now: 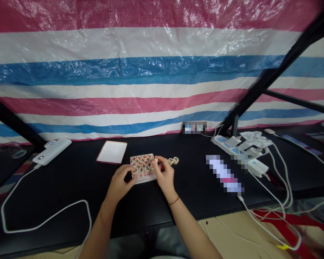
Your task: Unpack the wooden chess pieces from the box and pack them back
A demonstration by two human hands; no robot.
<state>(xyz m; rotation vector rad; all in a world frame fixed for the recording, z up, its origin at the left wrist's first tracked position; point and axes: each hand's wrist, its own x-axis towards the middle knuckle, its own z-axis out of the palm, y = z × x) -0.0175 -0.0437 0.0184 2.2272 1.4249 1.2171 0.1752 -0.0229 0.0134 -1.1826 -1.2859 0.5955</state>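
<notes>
An open box (pixel 144 180) of Chinese chess pieces sits on the black table, with several round wooden pieces (pixel 139 163) in rows marked in red and black characters. My left hand (pixel 120 181) grips the box's near left side, index finger and thumb at its edge. Over the right side of the box, my right hand (pixel 164 174) pinches a pale Chinese chess piece (pixel 156 160) between thumb and fingers; its marking is hidden. Two more loose pieces (pixel 175 160) lie on the table just right of that hand.
The box lid (pixel 112 152) lies inside up at the left. A white device (pixel 52 151) with a cable is further left. Power strips (pixel 232 145), plugs and cables crowd the right, near a blurred-out phone-like object (pixel 224 173). Striped sheeting (pixel 124 108) hangs behind.
</notes>
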